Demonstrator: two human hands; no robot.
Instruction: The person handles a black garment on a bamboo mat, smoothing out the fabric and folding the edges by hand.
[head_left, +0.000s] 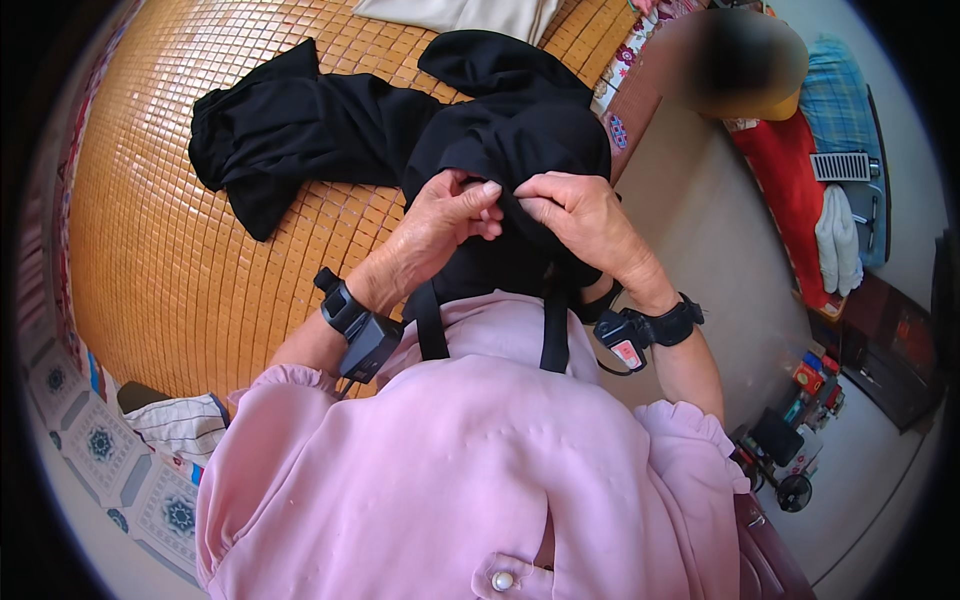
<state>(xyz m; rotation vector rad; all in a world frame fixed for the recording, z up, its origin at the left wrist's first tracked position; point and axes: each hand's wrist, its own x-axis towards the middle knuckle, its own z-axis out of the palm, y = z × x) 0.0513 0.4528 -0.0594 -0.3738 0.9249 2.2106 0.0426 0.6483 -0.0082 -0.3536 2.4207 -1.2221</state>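
Observation:
A black cloth garment (352, 124) lies bunched across my lap and spreads left over a bamboo tile mat (337, 240). Its far left end has a gathered edge. My left hand (457, 206) holds an edge of the cloth, thumb on top and fingers curled; part of the index finger is hidden behind a fold. Close beside it, my right hand (589, 217) pinches a fold of the same garment between thumb and fingers. Whether anything small sits between the fingertips cannot be made out. Both wrists carry black strapped devices.
Cream cloth (465, 15) lies at the mat's far edge. At upper right is a person (784, 105), head blurred. Red cloth (780, 202), blue checked cloth (836, 97) and a white cloth (836, 236) are at right. Striped cloth (180, 427) rests at lower left.

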